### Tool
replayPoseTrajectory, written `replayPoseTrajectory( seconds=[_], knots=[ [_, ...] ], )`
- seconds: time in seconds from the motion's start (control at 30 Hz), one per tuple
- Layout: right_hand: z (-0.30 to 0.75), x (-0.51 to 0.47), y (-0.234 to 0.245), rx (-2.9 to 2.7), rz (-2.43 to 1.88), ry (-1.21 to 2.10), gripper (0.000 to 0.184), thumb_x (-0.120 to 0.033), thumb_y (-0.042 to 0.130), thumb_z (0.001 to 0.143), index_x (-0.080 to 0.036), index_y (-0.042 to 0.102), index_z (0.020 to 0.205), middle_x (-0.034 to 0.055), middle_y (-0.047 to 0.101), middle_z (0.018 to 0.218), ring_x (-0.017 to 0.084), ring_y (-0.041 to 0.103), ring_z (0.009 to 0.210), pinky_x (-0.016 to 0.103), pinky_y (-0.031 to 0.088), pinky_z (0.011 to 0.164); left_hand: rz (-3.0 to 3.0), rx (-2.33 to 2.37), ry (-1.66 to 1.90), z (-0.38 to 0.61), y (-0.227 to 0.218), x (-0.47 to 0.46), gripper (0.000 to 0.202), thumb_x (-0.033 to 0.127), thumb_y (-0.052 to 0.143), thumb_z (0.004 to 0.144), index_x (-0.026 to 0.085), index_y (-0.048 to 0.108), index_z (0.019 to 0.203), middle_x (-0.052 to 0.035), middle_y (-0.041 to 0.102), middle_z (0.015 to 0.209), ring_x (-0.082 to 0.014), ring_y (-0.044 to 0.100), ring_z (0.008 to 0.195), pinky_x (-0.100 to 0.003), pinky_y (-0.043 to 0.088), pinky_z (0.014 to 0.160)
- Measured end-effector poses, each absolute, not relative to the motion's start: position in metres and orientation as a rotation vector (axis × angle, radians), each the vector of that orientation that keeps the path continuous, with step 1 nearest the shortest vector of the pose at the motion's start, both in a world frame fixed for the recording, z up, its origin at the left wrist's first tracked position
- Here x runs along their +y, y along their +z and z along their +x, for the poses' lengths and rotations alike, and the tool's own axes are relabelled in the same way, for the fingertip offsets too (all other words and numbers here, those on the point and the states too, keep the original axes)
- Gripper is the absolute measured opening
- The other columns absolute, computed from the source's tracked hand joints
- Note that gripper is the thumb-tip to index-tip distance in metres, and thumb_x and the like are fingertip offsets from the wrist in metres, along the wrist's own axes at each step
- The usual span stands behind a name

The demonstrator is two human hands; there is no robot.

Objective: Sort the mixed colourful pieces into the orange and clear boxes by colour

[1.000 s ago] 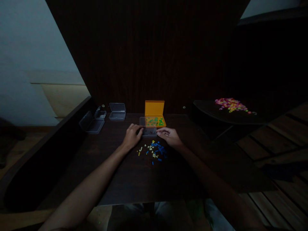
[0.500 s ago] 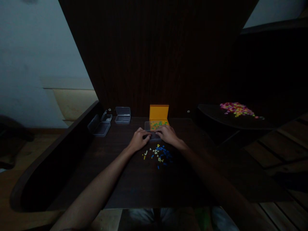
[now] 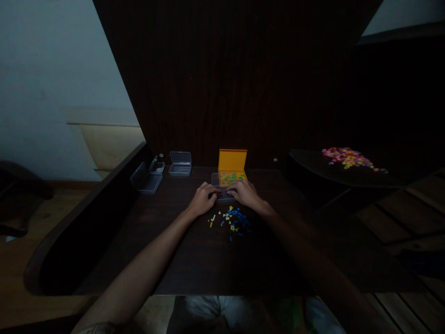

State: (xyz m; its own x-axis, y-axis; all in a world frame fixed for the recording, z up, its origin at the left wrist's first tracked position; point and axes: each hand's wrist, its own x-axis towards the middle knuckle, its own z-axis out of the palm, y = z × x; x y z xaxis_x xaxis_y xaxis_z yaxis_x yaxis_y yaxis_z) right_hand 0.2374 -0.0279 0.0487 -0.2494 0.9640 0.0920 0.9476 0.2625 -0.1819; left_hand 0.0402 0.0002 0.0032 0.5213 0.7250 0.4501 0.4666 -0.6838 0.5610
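A clear plastic box [image 3: 224, 195] lies on the dark table, in front of an orange-yellow box [image 3: 232, 160] whose lid stands up and which holds small green pieces. At the left side of the clear box, my left hand [image 3: 203, 199] has its fingers curled against it. My right hand [image 3: 244, 193] grips its right side with bent fingers, covering part of it and of the yellow box's front edge. Close below both hands, small blue pieces [image 3: 240, 218] lie scattered together with pale and yellow pieces [image 3: 228, 216]. Dim light hides the fingertips' exact contact.
Open clear cases stand at the back left: one case [image 3: 180, 170] against the panel, another case [image 3: 151, 183] near the raised side board [image 3: 86, 213]. On a shelf [image 3: 306, 162] to the right is a heap of pink and yellow pieces [image 3: 349, 157].
The view has shifted slightly, so everything sits a little further right and higher. Both hands stay at the clear box, with their fingers moving only a little.
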Motion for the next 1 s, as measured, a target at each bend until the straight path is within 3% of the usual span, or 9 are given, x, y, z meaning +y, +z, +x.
replayPoseTrajectory(
  seconds=[0.23,0.47,1.0],
  knots=[
    [0.249,-0.026,0.045,-2.267,-1.678,0.209,0.028,-0.014,0.066,0.084,-0.026,0.075,0.107,0.0044,0.075,0.105,0.022,0.069,0.096,0.029,0.052,0.082,2.388,0.98,0.991,0.04,0.005,-0.001,0.026,0.012,0.05,0.085,0.019,0.073,0.097,-0.0058,0.071,0.093,-0.0208,0.06,0.092,-0.037,0.05,0.087],
    [0.247,-0.028,0.042,-2.28,-1.603,0.217,0.034,-0.009,0.061,0.084,-0.026,0.073,0.112,0.0035,0.075,0.105,0.02,0.068,0.099,0.028,0.051,0.083,2.408,0.972,0.988,0.04,0.003,0.0,0.027,0.01,0.05,0.084,0.018,0.073,0.097,-0.0064,0.071,0.094,-0.0207,0.06,0.091,-0.038,0.049,0.089],
    [0.23,-0.014,0.039,-2.25,-1.629,0.226,0.026,-0.014,0.057,0.088,-0.022,0.075,0.106,0.0057,0.075,0.106,0.022,0.069,0.097,0.031,0.052,0.084,2.417,0.967,0.987,0.04,0.001,-0.001,0.027,0.011,0.05,0.085,0.018,0.073,0.097,-0.0059,0.071,0.094,-0.0204,0.059,0.091,-0.037,0.049,0.087]
  ],
)
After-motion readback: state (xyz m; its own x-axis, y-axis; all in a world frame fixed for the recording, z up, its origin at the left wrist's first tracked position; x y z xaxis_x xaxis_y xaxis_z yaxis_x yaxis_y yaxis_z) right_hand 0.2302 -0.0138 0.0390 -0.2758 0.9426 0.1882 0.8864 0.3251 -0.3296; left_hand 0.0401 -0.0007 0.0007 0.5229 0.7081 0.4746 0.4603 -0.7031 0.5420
